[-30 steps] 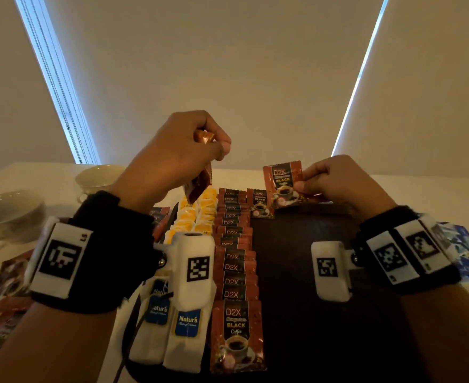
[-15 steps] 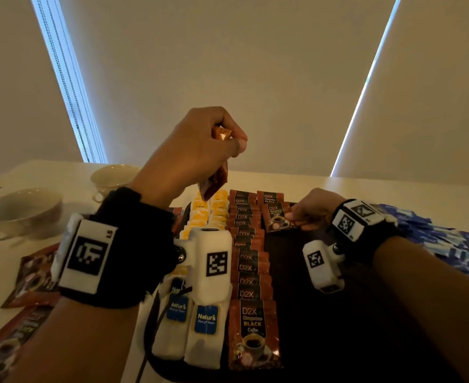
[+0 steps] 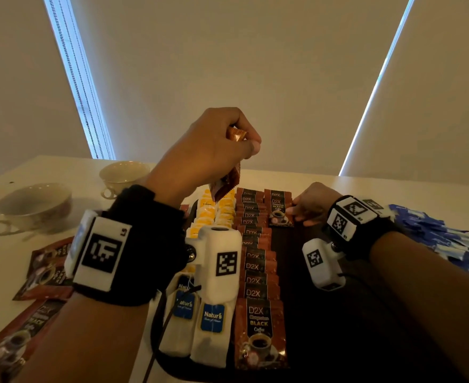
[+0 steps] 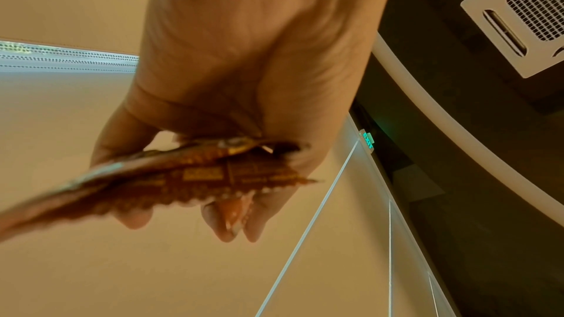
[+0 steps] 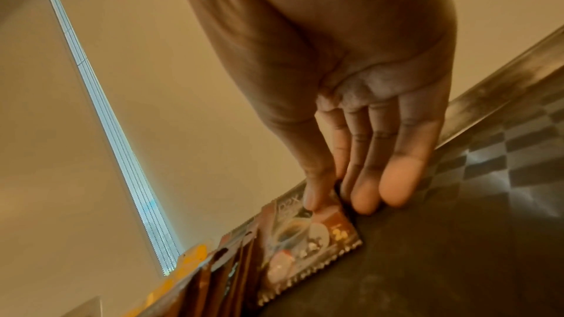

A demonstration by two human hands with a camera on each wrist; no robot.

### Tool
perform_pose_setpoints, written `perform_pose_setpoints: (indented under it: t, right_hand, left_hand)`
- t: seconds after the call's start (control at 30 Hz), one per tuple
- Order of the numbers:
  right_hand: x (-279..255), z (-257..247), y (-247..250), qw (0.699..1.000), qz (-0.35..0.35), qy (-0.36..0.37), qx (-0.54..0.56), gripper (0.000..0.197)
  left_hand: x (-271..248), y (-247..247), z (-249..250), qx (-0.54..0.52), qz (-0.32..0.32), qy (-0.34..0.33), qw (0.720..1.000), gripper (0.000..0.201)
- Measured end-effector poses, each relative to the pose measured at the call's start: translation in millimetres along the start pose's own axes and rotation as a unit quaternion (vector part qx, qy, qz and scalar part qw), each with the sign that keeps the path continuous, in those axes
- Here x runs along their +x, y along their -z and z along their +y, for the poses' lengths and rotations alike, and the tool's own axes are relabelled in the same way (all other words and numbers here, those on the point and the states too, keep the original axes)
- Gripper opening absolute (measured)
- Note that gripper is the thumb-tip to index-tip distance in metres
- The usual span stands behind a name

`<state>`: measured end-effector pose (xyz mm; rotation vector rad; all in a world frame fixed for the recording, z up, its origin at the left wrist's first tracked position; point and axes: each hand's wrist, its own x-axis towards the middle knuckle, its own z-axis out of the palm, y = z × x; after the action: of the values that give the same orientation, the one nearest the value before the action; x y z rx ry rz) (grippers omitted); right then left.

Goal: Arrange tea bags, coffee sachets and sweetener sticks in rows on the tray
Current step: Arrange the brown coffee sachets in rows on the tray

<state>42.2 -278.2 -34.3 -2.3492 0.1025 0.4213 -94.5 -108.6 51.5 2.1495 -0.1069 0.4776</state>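
A dark tray (image 3: 338, 327) holds white tea bags (image 3: 211, 327) with blue tags, yellow tea bags (image 3: 214, 214) behind them, and a long row of brown coffee sachets (image 3: 258, 272). My left hand (image 3: 244, 145) is raised over the far left of the tray and grips a small stack of coffee sachets (image 3: 225, 183), seen edge-on in the left wrist view (image 4: 198, 172). My right hand (image 3: 302, 214) is at the tray's far end. Its thumb and fingers pinch the right edge of one coffee sachet (image 3: 279, 214) lying flat on the tray (image 5: 427, 262), at the head of a second row.
Two pale cups (image 3: 34, 205) (image 3: 124, 175) stand on the table at the left. Loose coffee sachets (image 3: 45, 269) lie left of the tray. A heap of blue sweetener sticks (image 3: 449, 239) lies to the right. The tray's right half is bare.
My right hand has brought its coffee sachet down from the air and laid it flat at the tray's far end. My left hand stays raised with its stack.
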Motion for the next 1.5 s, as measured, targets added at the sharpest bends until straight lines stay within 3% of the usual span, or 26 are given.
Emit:
perform_pose_setpoints:
  t: [0.07,0.17,0.27,0.37,0.4,0.47,0.53,0.63,0.8,0.87,1.07,1.23,1.33,1.4,1.5]
  right_hand:
    - [-4,1,3,0.999,0.031,0.032,0.009,0.040]
    - [-30,-8,7,0.982,0.063,0.153,0.087,0.038]
    - [-81,-24,9,0.949,-0.033,0.291,0.114,0.034]
    - [-122,-30,5,0.912,-0.149,0.370,0.098,0.053]
    - [-129,-31,1,0.906,-0.155,0.383,0.091,0.058]
    - [-133,-31,-9,0.904,-0.103,0.405,0.088,0.057]
    - [-128,-31,-18,0.901,-0.035,0.415,0.119,0.040]
    - [-121,-26,-19,0.895,-0.017,0.401,0.196,0.015]
    - [-106,-18,-2,0.904,-0.080,0.315,0.277,0.012]
    - [-101,-15,3,0.908,-0.093,0.294,0.283,0.010]
    - [-93,-14,3,0.904,-0.028,0.283,0.320,0.017]
    - [-95,-15,4,0.899,0.023,0.334,0.282,0.016]
    - [-94,-14,4,0.902,0.053,0.375,0.209,0.010]
    - [-91,-13,6,0.903,0.075,0.392,0.159,0.008]
    - [-91,-14,11,0.893,0.095,0.432,0.085,0.013]
  left_hand:
    - [0,-1,0,0.001,0.000,0.002,1.000,0.002]
    - [2,-4,-1,-0.001,0.005,0.006,1.000,0.008]
    - [3,-10,-1,0.006,0.017,0.004,1.000,0.021]
    - [4,-15,-2,0.007,0.039,0.000,0.999,0.029]
    - [5,-16,-3,0.011,0.045,0.000,0.999,0.030]
    - [5,-21,-3,0.020,0.055,-0.001,0.998,0.035]
    - [6,-24,-3,0.016,0.063,0.000,0.998,0.040]
    - [5,-24,-3,-0.007,0.044,0.020,0.999,0.039]
    - [3,-6,-6,-0.072,-0.133,0.102,0.983,0.027]
    - [3,0,-9,-0.105,-0.159,0.105,0.976,0.029]
    - [3,-4,-11,-0.091,-0.120,0.107,0.983,0.023]
    - [4,-2,-13,-0.089,-0.119,0.102,0.984,0.051]
    - [3,-2,-12,-0.049,-0.131,0.029,0.990,0.065]
    - [2,-4,-11,-0.023,-0.127,-0.013,0.991,0.048]
    - [5,-9,-11,-0.006,-0.109,-0.026,0.994,0.020]
